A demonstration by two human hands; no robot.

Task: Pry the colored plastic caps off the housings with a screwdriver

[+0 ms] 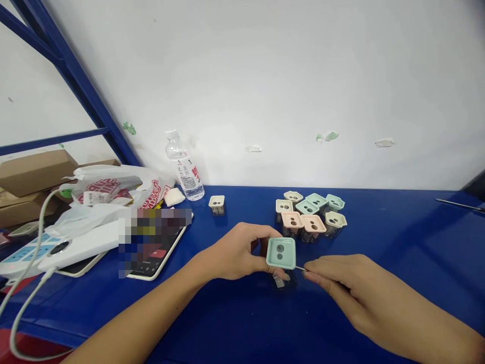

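Observation:
My left hand (246,253) is closed round a mint-green pencil sharpener (281,253) with two holes in its top and a dark see-through body. The sharpener is held upright over the blue table, its lower part partly behind my thumb. My right hand (344,288) pinches a thin metal rod (300,268). The rod's tip meets the sharpener's right side, just under the green rim. Most of the rod is hidden by my fingers. Behind my hands stands a group of several more sharpeners (313,225) in cream, pink and green.
A lone cream sharpener (217,204) stands near the wall, beside a water bottle (186,169). To the left lie a phone (153,270), a white power bank (87,242) with a cable, plastic bags (109,189) and cardboard boxes (38,172). A thin dark rod (460,205) lies far right.

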